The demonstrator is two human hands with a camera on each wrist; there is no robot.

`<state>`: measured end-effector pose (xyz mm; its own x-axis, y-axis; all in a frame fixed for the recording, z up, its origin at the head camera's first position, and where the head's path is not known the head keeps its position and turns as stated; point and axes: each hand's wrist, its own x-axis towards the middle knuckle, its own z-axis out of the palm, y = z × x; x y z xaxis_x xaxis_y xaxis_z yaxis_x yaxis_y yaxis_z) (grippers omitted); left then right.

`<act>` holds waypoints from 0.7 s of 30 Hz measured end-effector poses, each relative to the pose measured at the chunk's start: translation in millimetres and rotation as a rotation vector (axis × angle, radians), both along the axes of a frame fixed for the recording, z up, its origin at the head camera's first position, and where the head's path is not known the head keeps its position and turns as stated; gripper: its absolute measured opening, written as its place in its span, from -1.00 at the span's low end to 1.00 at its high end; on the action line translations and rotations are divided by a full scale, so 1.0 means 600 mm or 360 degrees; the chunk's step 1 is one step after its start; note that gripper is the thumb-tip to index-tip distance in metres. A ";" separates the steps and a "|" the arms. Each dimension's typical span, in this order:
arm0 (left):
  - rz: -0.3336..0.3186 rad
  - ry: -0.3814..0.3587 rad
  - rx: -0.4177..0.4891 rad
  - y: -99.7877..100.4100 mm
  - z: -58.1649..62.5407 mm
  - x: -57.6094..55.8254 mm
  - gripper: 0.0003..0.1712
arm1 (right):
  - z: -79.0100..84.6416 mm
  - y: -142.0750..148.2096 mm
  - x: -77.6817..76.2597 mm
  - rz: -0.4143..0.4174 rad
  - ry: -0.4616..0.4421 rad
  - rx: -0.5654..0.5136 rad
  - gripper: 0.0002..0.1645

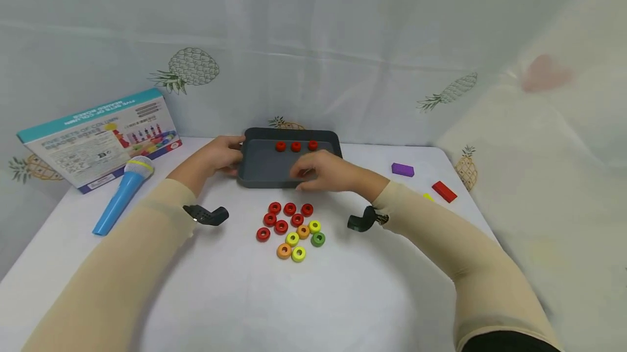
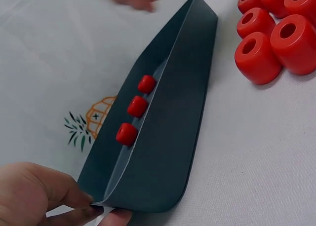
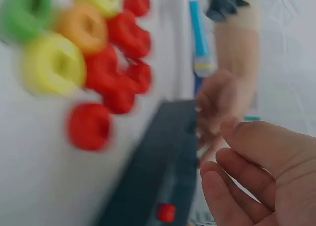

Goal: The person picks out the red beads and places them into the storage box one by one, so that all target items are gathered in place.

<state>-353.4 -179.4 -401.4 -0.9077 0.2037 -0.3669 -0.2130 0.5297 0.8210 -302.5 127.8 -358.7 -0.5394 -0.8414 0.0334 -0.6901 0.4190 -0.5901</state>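
Note:
My left hand (image 1: 221,155) holds the left end of a dark grey tray (image 1: 257,170), thumb and fingers pinching its rim in the left wrist view. Three red beads (image 2: 138,106) sit in a row inside the tray, toward its far side. Over the tray's near right edge is my right hand (image 1: 320,171), its fingers loosely bent with nothing between them in the right wrist view. In front of the tray lies a group of ring-shaped beads: several red beads (image 1: 281,227), yellow beads (image 1: 298,254), two orange beads (image 1: 284,251) and one green bead (image 1: 318,239).
At the back left a box (image 1: 103,140) leans against the curtain, with a blue toy microphone (image 1: 120,197) in front of it. To the right lie a purple block (image 1: 403,170), a red block (image 1: 444,191) and a small yellow piece (image 1: 428,197). A pineapple-print curtain (image 1: 303,42) hangs behind the table.

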 end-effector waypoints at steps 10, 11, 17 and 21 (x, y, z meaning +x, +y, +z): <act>0.0010 -0.0006 0.0024 -0.003 -0.005 -0.005 -0.12 | -0.071 0.030 0.052 -0.0133 -0.0168 0.0158 -0.65; 0.0011 -0.0008 0.0023 -0.003 -0.005 -0.006 -0.13 | -0.075 0.031 0.054 -0.0146 -0.0164 0.0164 -0.65; 0.0000 -0.0013 0.0016 -0.003 -0.006 -0.006 -0.13 | -0.088 0.033 0.058 -0.0130 -0.0137 0.0198 -0.68; 0.0001 -0.0015 0.0011 -0.002 -0.004 -0.006 -0.13 | -0.077 0.036 0.053 -0.0094 -0.0080 0.0187 -0.69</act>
<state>-357.1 -180.7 -403.8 -0.9044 0.2056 -0.3739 -0.2210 0.5240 0.8226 -270.7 149.5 -405.2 -0.5868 -0.8045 -0.0918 -0.6327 0.5263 -0.5681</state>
